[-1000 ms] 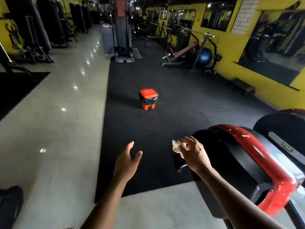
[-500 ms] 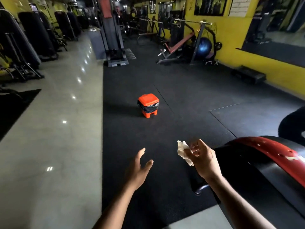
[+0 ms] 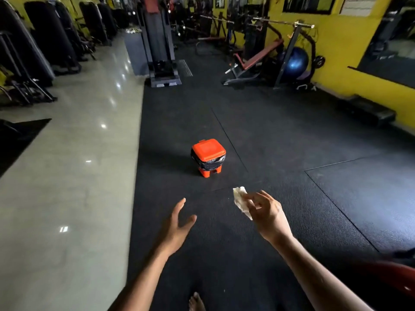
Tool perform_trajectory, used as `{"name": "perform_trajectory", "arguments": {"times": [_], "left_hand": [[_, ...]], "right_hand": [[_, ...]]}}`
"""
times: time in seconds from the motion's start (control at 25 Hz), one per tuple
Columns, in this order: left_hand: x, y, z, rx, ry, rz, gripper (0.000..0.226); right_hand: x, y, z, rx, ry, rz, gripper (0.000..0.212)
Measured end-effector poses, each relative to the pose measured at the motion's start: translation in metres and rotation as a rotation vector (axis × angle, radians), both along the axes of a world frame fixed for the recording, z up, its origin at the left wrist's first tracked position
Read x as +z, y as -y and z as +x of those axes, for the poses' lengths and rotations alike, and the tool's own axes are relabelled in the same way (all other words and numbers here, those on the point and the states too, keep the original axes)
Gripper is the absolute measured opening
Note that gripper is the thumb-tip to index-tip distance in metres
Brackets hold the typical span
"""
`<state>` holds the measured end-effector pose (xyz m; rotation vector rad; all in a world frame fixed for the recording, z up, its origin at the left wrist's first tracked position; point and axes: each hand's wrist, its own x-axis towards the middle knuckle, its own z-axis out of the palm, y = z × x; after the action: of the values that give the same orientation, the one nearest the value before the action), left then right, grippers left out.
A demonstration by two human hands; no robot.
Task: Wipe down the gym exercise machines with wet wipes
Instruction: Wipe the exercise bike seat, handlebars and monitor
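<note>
The right hand is pinching a crumpled wet wipe, likely bound for the lidded orange pedal bin standing mid-mat. The left hand is hanging open, empty.

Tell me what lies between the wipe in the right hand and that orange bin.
Nothing visible. The right hand pinches the crumpled wipe above the floor; only bare black rubber mat lies between it and the orange bin. The bin's lid is closed, though. The left hand is off to the side, holding nothing.
</note>
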<state>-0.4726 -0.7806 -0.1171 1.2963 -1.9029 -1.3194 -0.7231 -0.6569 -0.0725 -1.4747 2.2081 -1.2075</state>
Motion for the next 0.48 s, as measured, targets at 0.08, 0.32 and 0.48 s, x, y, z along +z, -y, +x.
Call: {"name": "perform_trajectory", "arguments": {"times": [0.08, 0.32, 0.48], "left_hand": [[-0.012, 0.065, -0.019, -0.009, 0.039, 0.029, 0.068], [-0.005, 0.213, -0.096, -0.062, 0.107, 0.094, 0.096], [-0.018, 0.316, -0.160, -0.097, 0.142, 0.079, 0.091]], "right_hand": [[0.000, 0.065, -0.023, 0.008, -0.021, 0.010, 0.012], [0.011, 0.187, -0.106, 0.016, -0.066, 0.085, 0.017], [-0.007, 0.265, -0.156, -0.070, 0.039, 0.114, 0.007]]}}
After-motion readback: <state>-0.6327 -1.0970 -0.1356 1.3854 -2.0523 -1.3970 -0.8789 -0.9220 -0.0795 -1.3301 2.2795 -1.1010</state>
